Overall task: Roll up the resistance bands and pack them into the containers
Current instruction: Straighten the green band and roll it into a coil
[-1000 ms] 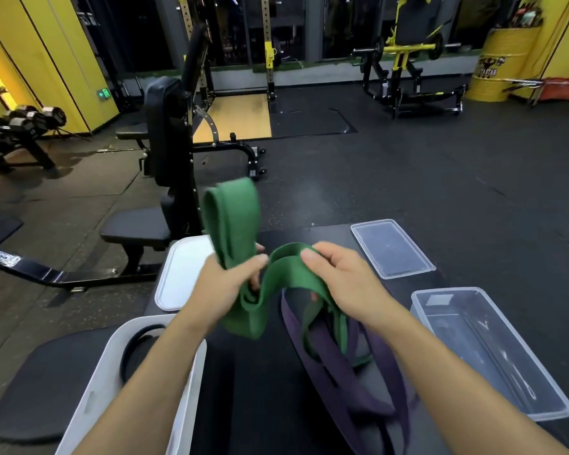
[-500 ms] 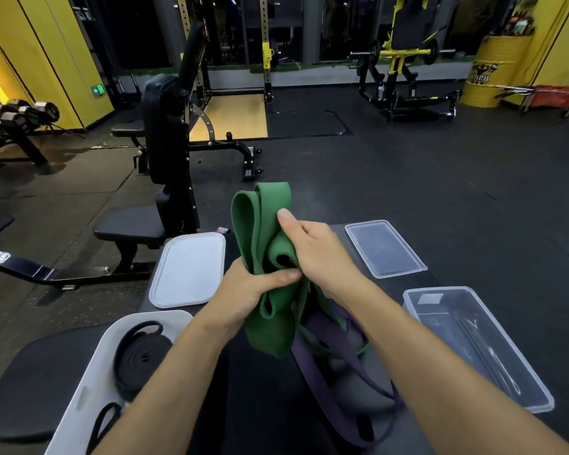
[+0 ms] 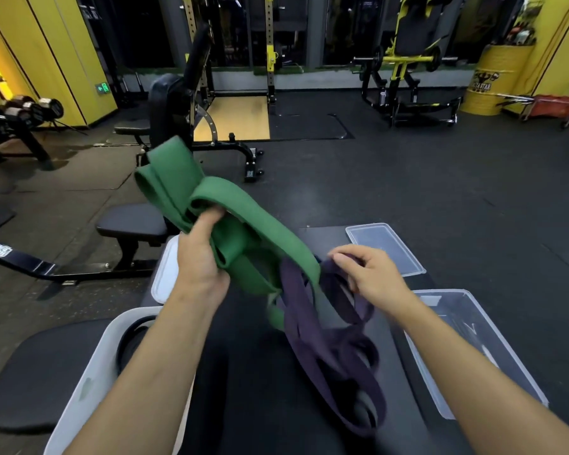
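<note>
One black band lies in the white container left of the table, but above the table our left hand grips the loosely folded green band and our right hand pinches the tangled purple band, neither packed yet.

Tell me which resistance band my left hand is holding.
The green band, wide and bunched in the left hand. The right hand pinches the narrower purple band; a black band lies in the white container.
</note>
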